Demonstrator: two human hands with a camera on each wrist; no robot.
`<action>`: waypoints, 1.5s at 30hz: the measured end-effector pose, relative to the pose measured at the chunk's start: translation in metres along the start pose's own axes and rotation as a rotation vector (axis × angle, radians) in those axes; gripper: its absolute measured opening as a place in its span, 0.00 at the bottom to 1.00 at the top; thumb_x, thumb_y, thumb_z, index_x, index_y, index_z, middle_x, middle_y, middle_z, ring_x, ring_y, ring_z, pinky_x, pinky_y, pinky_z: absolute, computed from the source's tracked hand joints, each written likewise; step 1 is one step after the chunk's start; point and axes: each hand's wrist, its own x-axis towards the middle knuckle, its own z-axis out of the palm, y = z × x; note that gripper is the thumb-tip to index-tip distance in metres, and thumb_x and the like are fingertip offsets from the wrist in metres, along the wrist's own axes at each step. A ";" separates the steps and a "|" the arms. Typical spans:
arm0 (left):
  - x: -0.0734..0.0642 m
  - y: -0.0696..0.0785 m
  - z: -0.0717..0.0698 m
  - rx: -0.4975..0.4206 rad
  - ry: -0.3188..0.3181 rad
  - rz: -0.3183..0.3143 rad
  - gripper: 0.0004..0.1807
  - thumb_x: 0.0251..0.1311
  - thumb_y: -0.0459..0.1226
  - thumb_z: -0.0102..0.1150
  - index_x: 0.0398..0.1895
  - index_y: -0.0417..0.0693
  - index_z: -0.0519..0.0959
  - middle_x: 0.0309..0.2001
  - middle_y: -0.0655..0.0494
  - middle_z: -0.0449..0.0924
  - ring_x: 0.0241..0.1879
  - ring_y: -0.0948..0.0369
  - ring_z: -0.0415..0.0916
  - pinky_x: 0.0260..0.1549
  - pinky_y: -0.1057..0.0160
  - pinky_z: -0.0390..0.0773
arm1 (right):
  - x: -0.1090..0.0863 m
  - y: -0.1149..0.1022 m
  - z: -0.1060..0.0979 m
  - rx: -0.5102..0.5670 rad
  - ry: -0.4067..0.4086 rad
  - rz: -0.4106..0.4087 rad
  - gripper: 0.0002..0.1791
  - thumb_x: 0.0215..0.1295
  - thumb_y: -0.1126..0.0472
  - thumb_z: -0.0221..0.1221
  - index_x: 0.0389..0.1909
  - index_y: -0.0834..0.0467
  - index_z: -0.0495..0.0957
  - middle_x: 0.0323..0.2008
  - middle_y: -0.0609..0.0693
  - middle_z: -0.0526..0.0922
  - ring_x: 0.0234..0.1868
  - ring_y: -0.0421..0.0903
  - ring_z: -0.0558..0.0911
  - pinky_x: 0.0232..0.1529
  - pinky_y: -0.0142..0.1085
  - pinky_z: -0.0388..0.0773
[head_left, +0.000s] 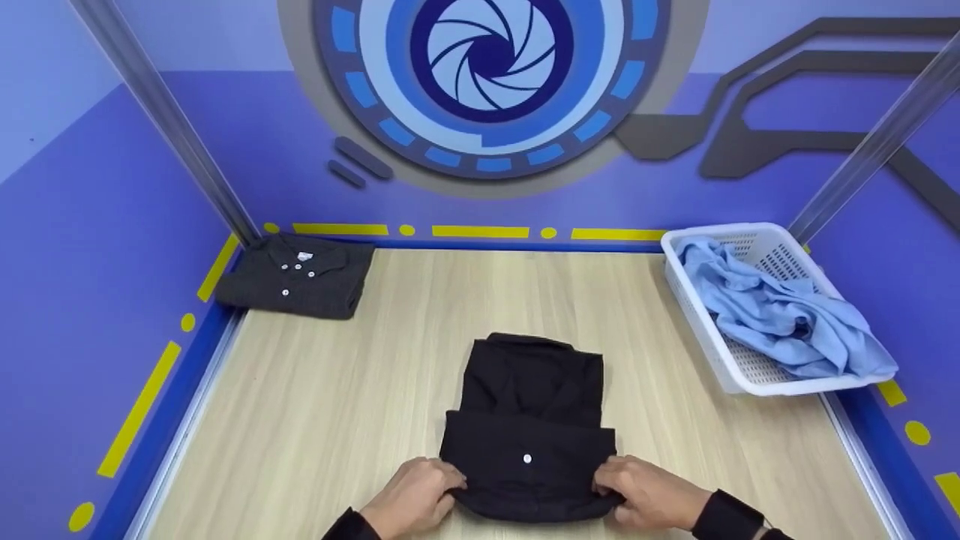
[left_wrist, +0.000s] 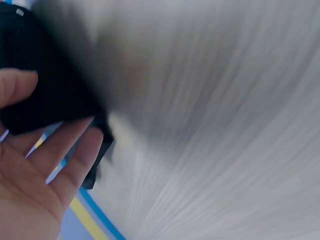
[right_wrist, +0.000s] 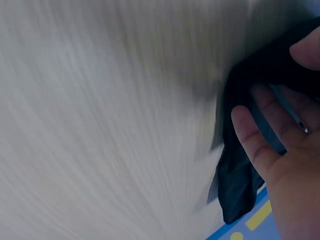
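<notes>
2 hands: left hand (head_left: 416, 491), right hand (head_left: 649, 491); 2 shirts: black shirt (head_left: 529, 386), charcoal shirt (head_left: 307, 285); 1 light-blue garment (head_left: 780, 311); 1 white plastic basket (head_left: 706, 341); 1 tabletop (head_left: 315, 397).

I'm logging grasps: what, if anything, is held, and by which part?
The black shirt, by its near edge: left hand pinching the left corner, right hand the right.

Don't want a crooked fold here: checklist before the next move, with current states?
1. Left hand pinching the near left of the black garment: ok.
2. Right hand pinching its near right: ok.
3. Flap sides in line with the section beyond: not ok, flap sticks out on both sides.
4. Grey shirt apart from the work: ok, far left corner.
5. Blue cloth fully inside the basket: not ok, laps over the right rim.
6. Layers under the flap smooth: cannot tell, hidden.
</notes>
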 end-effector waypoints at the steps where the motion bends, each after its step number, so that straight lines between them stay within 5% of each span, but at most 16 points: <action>1: 0.001 0.000 -0.003 -0.018 -0.001 0.009 0.13 0.57 0.30 0.64 0.44 0.49 0.90 0.46 0.60 0.89 0.49 0.63 0.85 0.46 0.62 0.83 | 0.000 0.000 -0.003 0.029 -0.009 0.009 0.18 0.41 0.71 0.62 0.36 0.52 0.80 0.34 0.39 0.80 0.35 0.33 0.73 0.37 0.27 0.74; 10: 0.008 -0.002 -0.027 -0.140 0.019 0.024 0.14 0.57 0.28 0.62 0.43 0.47 0.89 0.43 0.59 0.89 0.46 0.64 0.85 0.47 0.65 0.83 | -0.002 0.002 -0.023 0.119 0.075 0.009 0.18 0.48 0.72 0.62 0.42 0.55 0.81 0.40 0.45 0.83 0.41 0.36 0.77 0.39 0.31 0.78; 18: 0.019 -0.005 -0.047 -0.147 0.090 0.025 0.14 0.57 0.27 0.61 0.43 0.46 0.89 0.42 0.58 0.88 0.44 0.63 0.85 0.46 0.63 0.83 | 0.003 0.007 -0.042 0.116 0.172 0.014 0.22 0.46 0.75 0.61 0.43 0.53 0.78 0.39 0.42 0.84 0.41 0.36 0.80 0.39 0.36 0.81; 23: 0.031 -0.010 -0.057 -0.109 0.145 0.021 0.11 0.57 0.28 0.62 0.40 0.46 0.88 0.39 0.57 0.88 0.41 0.62 0.85 0.43 0.61 0.84 | 0.008 0.011 -0.056 0.142 0.187 0.051 0.18 0.55 0.76 0.63 0.42 0.53 0.76 0.38 0.43 0.85 0.39 0.35 0.81 0.37 0.36 0.82; 30: 0.055 -0.020 -0.073 -0.102 0.201 -0.009 0.06 0.58 0.29 0.62 0.29 0.49 0.82 0.29 0.62 0.79 0.27 0.68 0.69 0.29 0.67 0.76 | 0.014 0.020 -0.075 0.159 0.216 0.139 0.12 0.65 0.73 0.62 0.41 0.53 0.75 0.38 0.43 0.87 0.43 0.38 0.84 0.39 0.38 0.82; 39: 0.084 -0.039 -0.083 -0.249 0.227 -0.100 0.03 0.63 0.29 0.61 0.33 0.46 0.81 0.32 0.58 0.80 0.30 0.63 0.70 0.34 0.62 0.78 | 0.022 0.037 -0.086 0.282 0.298 0.237 0.06 0.72 0.71 0.58 0.41 0.57 0.74 0.37 0.50 0.86 0.40 0.40 0.85 0.38 0.34 0.80; 45: 0.103 -0.052 -0.080 -0.493 0.299 -0.237 0.02 0.65 0.31 0.60 0.35 0.46 0.80 0.31 0.60 0.76 0.30 0.63 0.70 0.31 0.65 0.72 | 0.032 0.050 -0.083 0.404 0.416 0.335 0.04 0.76 0.70 0.54 0.39 0.62 0.73 0.34 0.49 0.80 0.36 0.34 0.79 0.37 0.31 0.79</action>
